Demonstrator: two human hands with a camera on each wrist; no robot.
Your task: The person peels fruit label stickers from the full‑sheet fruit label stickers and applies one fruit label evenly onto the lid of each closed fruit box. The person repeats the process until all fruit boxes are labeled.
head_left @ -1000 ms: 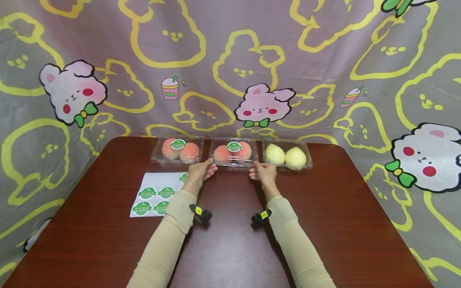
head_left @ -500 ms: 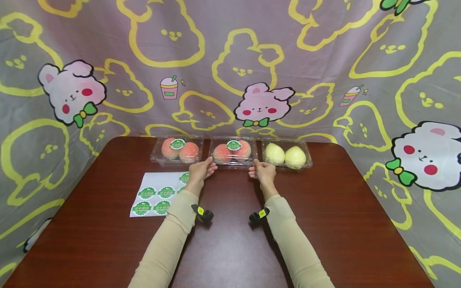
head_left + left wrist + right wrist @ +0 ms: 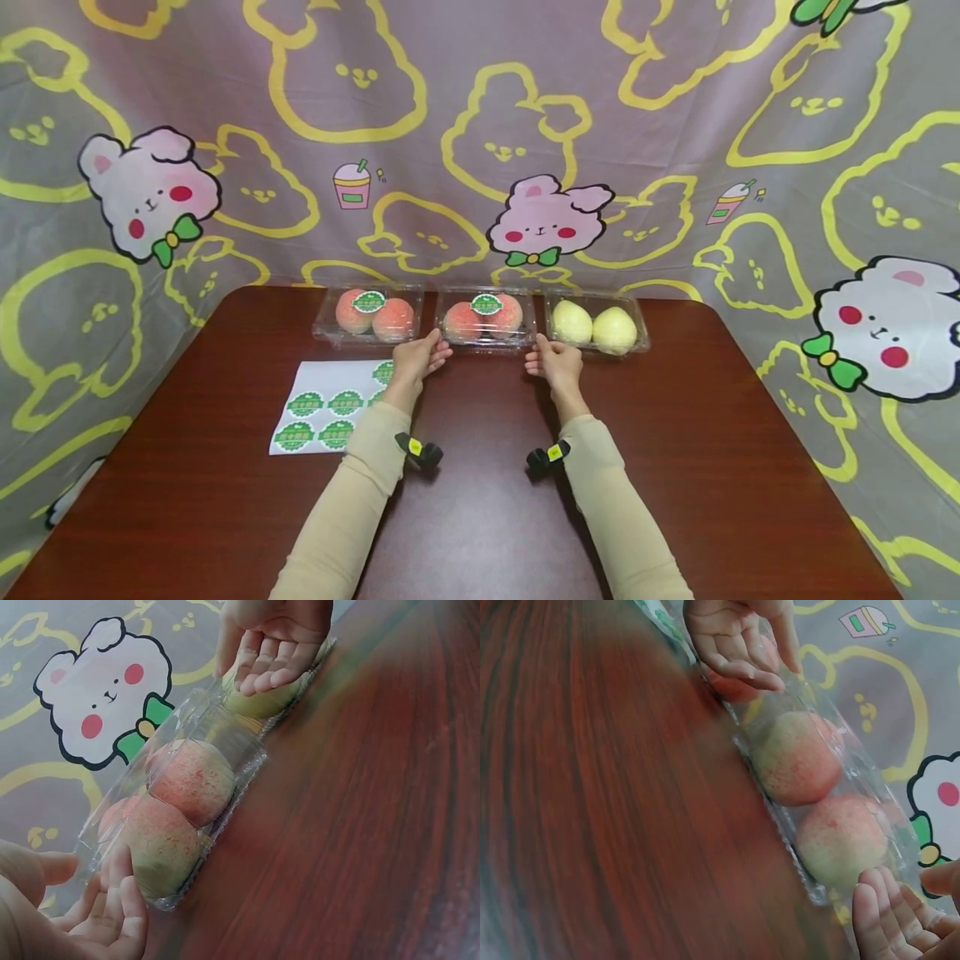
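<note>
The middle clear box lay with its long axis crosswise, near corners beside left hand and right hand. Both were relaxed, thumbs apart.

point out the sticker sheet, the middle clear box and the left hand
Sticker sheet [image 3: 324, 378], head view, bare upper part
Middle clear box [image 3: 486, 342], head view, front rim
Left hand [image 3: 412, 361], head view, back of hand

A pale shine sits down the middle of my table; my wrist views look dimmer and fuzzier.
</note>
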